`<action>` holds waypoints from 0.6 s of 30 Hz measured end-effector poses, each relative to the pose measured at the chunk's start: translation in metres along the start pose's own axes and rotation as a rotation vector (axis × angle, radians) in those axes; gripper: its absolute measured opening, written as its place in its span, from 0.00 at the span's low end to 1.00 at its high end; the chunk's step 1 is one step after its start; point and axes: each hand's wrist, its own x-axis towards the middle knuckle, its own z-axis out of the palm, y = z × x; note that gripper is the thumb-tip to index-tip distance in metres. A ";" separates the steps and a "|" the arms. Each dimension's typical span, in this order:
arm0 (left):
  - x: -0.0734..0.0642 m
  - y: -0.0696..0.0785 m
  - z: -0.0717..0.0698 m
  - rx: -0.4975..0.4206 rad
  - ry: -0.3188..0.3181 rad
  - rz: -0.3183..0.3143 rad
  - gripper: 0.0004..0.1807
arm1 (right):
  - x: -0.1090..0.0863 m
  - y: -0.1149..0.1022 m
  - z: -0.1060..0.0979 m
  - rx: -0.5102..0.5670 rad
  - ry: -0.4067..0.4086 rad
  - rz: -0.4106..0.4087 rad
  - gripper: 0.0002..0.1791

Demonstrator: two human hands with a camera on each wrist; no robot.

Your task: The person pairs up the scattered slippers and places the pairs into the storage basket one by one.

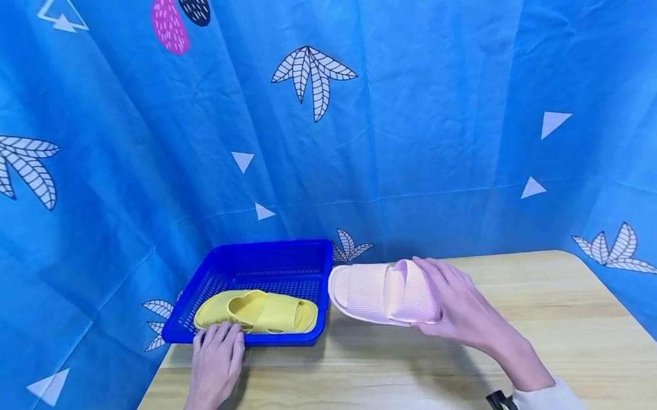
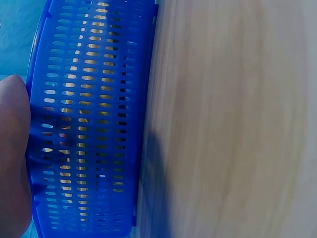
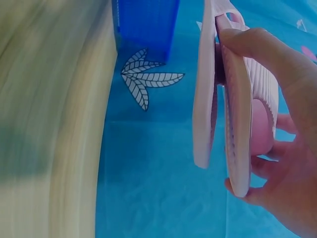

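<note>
A pair of pink ribbed slippers (image 1: 368, 293) hangs above the table, just right of the basket, held by my right hand (image 1: 464, 303). The right wrist view shows their two soles side by side, with the thumb on the edge of one pink slipper (image 3: 237, 119). My left hand (image 1: 219, 359) grips the front rim of a blue plastic basket (image 1: 280, 339), its fingers bent over the edge. Inside the basket lie yellow slippers (image 1: 278, 311), close to those fingertips; whether a second one sits beneath is hard to tell. Slotted basket wall (image 2: 89, 119) fills much of the left wrist view.
A light wooden table (image 1: 384, 377) lies under the basket, which stands near its back left. Blue curtain (image 1: 425, 130) with leaf and triangle prints hangs behind and at both sides. A dark band (image 1: 501, 402) is on the right wrist.
</note>
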 end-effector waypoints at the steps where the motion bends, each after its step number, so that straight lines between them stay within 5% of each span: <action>1: 0.000 0.000 0.000 -0.001 0.000 -0.001 0.11 | 0.003 -0.001 0.001 0.004 -0.003 -0.001 0.61; 18: 0.000 0.001 0.001 -0.013 0.007 -0.006 0.10 | 0.055 -0.022 0.025 0.088 -0.039 0.013 0.59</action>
